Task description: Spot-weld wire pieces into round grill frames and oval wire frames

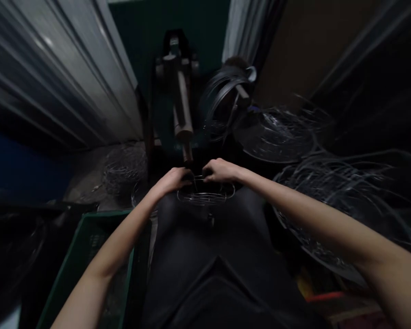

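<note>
A round frame of thin shiny wire [205,198] is between my hands, close to my lap. My left hand [178,179] is closed on its far left edge, fingers curled. On the far right edge, my right hand [219,171] grips it with bent fingers; a short straight stretch of wire shows between the two hands. Just beyond them, the lower metal rod of a machine [183,105] with thick cylindrical arms ends close to my left fingers. Dim light and blur hide the fingertips and whether the frame touches the rod.
Wire pieces lie heaped on a round tray [277,148] and in a larger round container [329,260] at right. Wire loops [222,91] hang by the machine. A green crate [80,242] stands at left, with a wire pile [123,169] on the floor beyond. Corrugated metal [68,68] rises behind.
</note>
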{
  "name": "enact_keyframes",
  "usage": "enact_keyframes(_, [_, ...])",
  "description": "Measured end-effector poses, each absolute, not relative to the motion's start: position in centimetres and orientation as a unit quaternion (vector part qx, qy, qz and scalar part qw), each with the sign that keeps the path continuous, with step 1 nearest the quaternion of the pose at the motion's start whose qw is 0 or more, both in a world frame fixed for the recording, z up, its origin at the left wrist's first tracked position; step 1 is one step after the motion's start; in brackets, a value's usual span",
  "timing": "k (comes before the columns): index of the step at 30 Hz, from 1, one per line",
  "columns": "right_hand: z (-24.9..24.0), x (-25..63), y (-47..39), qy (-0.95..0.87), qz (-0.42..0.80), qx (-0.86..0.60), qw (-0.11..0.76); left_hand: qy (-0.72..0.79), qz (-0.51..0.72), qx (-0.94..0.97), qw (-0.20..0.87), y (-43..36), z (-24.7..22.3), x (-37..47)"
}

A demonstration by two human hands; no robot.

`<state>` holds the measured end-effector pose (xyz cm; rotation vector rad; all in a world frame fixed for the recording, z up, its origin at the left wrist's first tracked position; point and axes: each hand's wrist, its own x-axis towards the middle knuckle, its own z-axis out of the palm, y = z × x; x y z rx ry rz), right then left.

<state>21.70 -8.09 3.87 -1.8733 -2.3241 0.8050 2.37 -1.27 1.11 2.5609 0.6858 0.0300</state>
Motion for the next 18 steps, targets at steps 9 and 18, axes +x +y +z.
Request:
enact_keyframes(9, [4.9, 22.1, -8.3, -0.785, 0.264, -0.560, 0.000, 0.255, 0.018, 0.924, 0.283, -1.5, 1.4, 1.7])
enact_keyframes(18, [4.8, 22.1, -9.3, -0.810, 0.150, -0.567, 0.009, 0.259, 0.023, 0.935, 0.240, -1.0, 1.6, 1.5])
